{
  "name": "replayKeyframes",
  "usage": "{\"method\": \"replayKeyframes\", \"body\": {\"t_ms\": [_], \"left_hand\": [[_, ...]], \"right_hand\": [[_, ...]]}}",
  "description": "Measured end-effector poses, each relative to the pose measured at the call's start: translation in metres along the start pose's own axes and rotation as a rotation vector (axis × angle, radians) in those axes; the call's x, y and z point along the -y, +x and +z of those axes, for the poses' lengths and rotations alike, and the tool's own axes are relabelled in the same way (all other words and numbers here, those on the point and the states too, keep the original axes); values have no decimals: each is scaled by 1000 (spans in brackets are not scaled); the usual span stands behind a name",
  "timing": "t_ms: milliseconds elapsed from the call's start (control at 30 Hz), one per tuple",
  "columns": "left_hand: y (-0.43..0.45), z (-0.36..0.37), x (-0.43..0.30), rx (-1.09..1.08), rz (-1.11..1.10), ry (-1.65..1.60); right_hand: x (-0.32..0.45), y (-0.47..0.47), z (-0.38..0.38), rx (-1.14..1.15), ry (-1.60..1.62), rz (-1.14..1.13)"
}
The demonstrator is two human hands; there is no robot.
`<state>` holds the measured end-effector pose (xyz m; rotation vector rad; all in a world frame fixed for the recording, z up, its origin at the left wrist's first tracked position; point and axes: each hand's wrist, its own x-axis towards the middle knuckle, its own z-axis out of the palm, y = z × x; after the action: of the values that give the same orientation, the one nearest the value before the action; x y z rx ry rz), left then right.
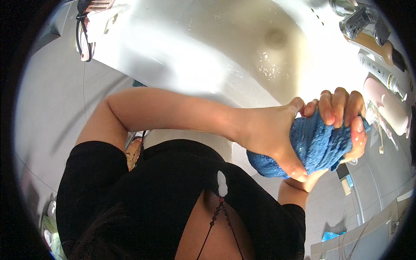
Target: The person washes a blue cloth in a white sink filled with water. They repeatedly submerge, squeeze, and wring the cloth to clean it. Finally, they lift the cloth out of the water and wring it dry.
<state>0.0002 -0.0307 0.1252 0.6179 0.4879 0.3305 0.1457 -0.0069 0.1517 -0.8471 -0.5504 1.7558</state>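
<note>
A wet blue cloth (320, 139), apparently terry, is bunched and twisted between my hands, in front of my body at the right. My left hand (276, 136) grips its left part, with the thumb across the near side. My right hand (352, 130) wraps the other end, its fingers curled over the top and wet. A lower fold of the cloth hangs beneath my left hand. Beyond the hands lies a white washbasin (201, 65) with cloudy water (260, 61) in it and a dark round spot, perhaps the drain. Part of my left fingers is hidden.
A metal faucet (356, 24) stands at the upper right. Beside it are a brown bottle (373, 47), a white pump bottle (377, 70), a pink-and-white container (386, 104) and toothbrushes (382, 130). A hairbrush (99, 6) and a black cord (79, 35) are at the upper left edge.
</note>
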Motion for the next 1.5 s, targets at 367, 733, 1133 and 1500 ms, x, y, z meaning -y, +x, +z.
{"method": "replayKeyframes", "body": {"t_ms": [367,733,1133,1500], "left_hand": [[17,-20,36,-270,231,383],[6,-33,31,-70,109,74],[32,-49,65,-619,82,563],[40,-61,102,-682,46,598]], "right_hand": [[-3,11,-18,170,-867,-101],[-19,24,-59,225,16,278],[-65,38,-36,96,-1284,-280],[-97,35,-42,57,-1447,-217]]}}
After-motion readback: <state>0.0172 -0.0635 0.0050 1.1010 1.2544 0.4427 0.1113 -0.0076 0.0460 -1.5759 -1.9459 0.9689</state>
